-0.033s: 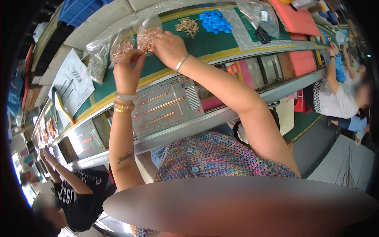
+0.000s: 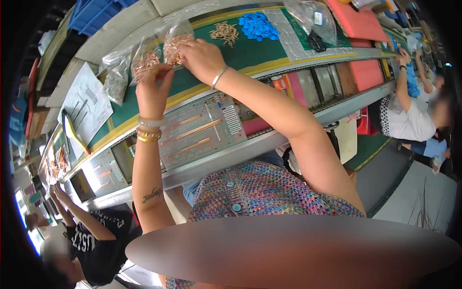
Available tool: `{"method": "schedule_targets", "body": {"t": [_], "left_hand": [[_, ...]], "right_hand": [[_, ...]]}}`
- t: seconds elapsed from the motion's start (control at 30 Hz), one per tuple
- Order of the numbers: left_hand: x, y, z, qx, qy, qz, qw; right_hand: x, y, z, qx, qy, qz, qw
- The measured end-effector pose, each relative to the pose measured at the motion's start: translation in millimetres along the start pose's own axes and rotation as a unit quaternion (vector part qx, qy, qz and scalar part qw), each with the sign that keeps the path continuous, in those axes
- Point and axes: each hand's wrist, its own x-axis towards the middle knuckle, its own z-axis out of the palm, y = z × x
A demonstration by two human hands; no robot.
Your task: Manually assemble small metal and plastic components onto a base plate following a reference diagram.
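Observation:
My right hand point(image 2: 204, 59) reaches into an open clear bag of small copper-coloured parts point(image 2: 176, 44), its fingertips bent down at the pile and partly hidden. Just left of it, my left hand point(image 2: 154, 81) is closed, thumb and fingers pinched together at the near edge of a second bag of copper-coloured parts point(image 2: 144, 63). Whatever lies between those fingertips is too small to make out. Below my wrists, on the rail line, lies a grey board point(image 2: 197, 130) with long copper bars and a white zigzag strip.
Beyond are a bag of silvery parts point(image 2: 115, 82), tan pieces point(image 2: 224, 33), blue discs point(image 2: 259, 26) and a clear bag point(image 2: 315, 19). A printed sheet point(image 2: 86, 98) and yellow-handled tool point(image 2: 72, 130) lie left. Co-workers' arms point(image 2: 91, 221) reach in on both sides.

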Motion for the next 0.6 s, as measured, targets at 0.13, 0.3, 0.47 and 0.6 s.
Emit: {"method": "schedule_targets", "body": {"t": [0.13, 0.3, 0.47, 0.6], "left_hand": [[-15, -5, -1, -0.169, -0.070, -0.089, 0.979], [-33, 4, -4, -0.376, -0.153, -0.187, 0.895], [-51, 7, -1, -0.399, -0.163, -0.215, 0.876], [-65, 13, 3, -0.333, -0.194, -0.210, 0.899]], "right_hand": [[2, -1, -11, 0.089, -0.040, 0.039, 0.995], [-15, 14, -41, 0.197, -0.060, 0.055, 0.977], [-47, 31, -71, 0.178, -0.126, 0.078, 0.973], [-65, 43, -74, 0.107, -0.074, 0.048, 0.990]]}}
